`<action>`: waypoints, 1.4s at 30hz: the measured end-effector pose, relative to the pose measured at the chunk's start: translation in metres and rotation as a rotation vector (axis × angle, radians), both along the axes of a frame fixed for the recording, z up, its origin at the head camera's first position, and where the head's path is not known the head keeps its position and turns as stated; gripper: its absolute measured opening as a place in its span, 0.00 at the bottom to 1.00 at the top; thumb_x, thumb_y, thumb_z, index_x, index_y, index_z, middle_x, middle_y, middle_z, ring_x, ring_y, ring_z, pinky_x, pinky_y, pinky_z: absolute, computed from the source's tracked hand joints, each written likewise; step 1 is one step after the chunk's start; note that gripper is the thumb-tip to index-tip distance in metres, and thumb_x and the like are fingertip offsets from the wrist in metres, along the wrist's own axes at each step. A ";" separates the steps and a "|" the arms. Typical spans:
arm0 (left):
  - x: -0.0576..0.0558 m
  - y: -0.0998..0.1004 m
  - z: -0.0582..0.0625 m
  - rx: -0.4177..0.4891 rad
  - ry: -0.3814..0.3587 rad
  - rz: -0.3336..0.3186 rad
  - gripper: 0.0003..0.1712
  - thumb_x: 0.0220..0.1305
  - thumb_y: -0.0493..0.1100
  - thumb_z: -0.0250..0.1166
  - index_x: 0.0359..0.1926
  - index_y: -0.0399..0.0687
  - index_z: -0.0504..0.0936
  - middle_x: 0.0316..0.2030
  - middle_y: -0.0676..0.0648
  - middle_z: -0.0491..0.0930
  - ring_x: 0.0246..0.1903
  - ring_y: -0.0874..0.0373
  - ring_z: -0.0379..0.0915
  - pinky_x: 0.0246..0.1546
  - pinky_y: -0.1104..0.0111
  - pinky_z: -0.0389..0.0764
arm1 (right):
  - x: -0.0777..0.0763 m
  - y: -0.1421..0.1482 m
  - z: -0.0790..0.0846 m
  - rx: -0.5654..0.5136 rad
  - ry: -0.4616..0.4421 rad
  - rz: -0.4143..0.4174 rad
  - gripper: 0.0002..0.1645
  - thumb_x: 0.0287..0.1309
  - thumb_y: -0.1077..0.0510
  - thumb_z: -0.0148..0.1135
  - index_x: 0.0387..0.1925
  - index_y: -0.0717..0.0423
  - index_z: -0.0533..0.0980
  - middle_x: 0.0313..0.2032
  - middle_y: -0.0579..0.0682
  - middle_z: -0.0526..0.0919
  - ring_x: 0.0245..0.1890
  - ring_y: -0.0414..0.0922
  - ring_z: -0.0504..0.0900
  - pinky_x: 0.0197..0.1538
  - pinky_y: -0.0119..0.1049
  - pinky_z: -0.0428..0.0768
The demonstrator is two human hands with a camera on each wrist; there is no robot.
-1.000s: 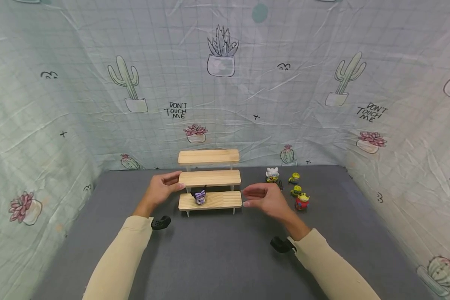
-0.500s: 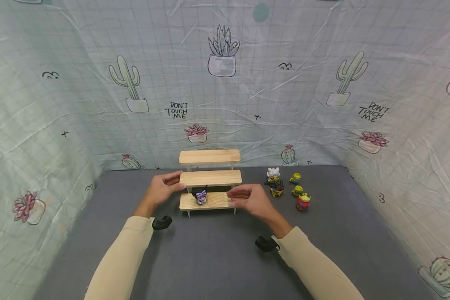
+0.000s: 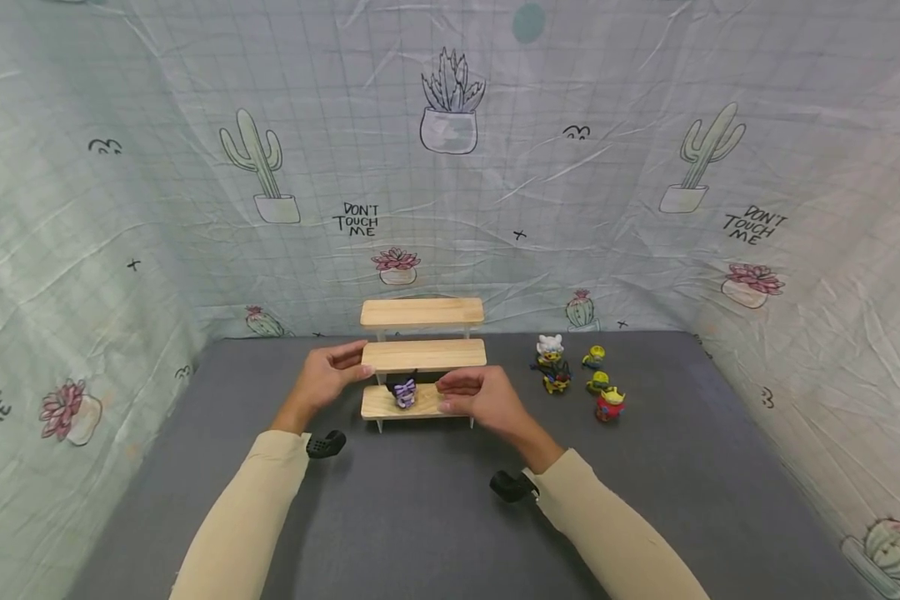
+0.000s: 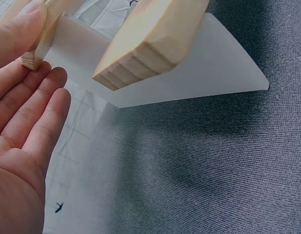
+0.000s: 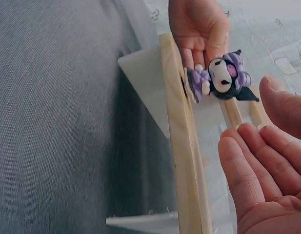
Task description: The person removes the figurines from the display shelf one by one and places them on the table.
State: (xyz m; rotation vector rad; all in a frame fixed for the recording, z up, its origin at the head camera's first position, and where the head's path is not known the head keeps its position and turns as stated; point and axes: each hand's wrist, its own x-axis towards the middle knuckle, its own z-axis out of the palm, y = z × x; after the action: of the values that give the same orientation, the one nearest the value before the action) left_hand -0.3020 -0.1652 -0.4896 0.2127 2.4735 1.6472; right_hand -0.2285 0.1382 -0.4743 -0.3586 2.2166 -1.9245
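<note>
A three-tier wooden display stand (image 3: 423, 356) with whitish side supports stands near the back of the table. On its lowest shelf, left of the middle, stands a small figurine (image 5: 223, 78) with a black pointed hood, white face and purple bow. My left hand (image 3: 318, 379) holds the left end of the middle shelf, thumb above and fingers below, as the left wrist view (image 4: 30, 63) shows on the hand's edge. Over the right part of the lowest shelf is my right hand (image 3: 487, 398), its fingers loosely extended and apart from the figurine.
Right of the stand, several small figurines are grouped on the grey table (image 3: 420, 500): a white-eared one (image 3: 550, 350), a dark-and-yellow one (image 3: 557, 379), two yellow ones and a red-bodied one (image 3: 610, 406). A printed cloth (image 3: 510, 275) hangs behind and along both sides.
My right hand has moved left, from beside the stand's right end to over the lowest shelf, nearer the figurine. My left hand keeps its place at the middle shelf.
</note>
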 end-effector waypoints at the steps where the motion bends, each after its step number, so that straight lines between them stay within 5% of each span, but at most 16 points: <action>1: -0.001 0.000 0.000 0.001 0.001 -0.002 0.39 0.68 0.45 0.74 0.75 0.42 0.71 0.68 0.35 0.77 0.67 0.41 0.77 0.65 0.51 0.83 | -0.001 -0.002 0.001 -0.007 0.000 -0.002 0.24 0.58 0.70 0.74 0.56 0.72 0.81 0.55 0.70 0.86 0.57 0.63 0.87 0.55 0.40 0.91; 15: 0.000 0.001 0.003 0.003 -0.005 0.016 0.38 0.67 0.42 0.74 0.74 0.41 0.72 0.67 0.34 0.78 0.66 0.41 0.78 0.64 0.52 0.83 | -0.010 -0.033 0.000 -0.029 -0.022 -0.015 0.28 0.58 0.70 0.74 0.60 0.74 0.78 0.57 0.71 0.84 0.59 0.64 0.85 0.58 0.41 0.89; 30: 0.000 0.002 0.011 -0.009 -0.022 0.007 0.37 0.68 0.42 0.72 0.75 0.40 0.71 0.68 0.34 0.77 0.67 0.41 0.77 0.64 0.54 0.83 | -0.013 -0.061 -0.006 -0.022 0.012 -0.154 0.30 0.55 0.66 0.78 0.59 0.73 0.78 0.51 0.68 0.88 0.52 0.59 0.89 0.54 0.42 0.91; 42: -0.001 0.002 0.012 -0.009 -0.036 0.002 0.37 0.69 0.42 0.72 0.75 0.41 0.71 0.68 0.34 0.76 0.68 0.41 0.76 0.64 0.56 0.84 | -0.011 -0.070 -0.003 -0.069 0.010 -0.177 0.22 0.53 0.67 0.79 0.50 0.68 0.84 0.47 0.66 0.89 0.48 0.55 0.91 0.49 0.36 0.91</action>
State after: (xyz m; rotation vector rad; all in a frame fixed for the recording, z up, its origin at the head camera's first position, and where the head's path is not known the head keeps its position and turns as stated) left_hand -0.3033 -0.1629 -0.4773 0.1777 2.4549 1.6258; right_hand -0.2399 0.0681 -0.4778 -0.1869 2.2610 -2.0963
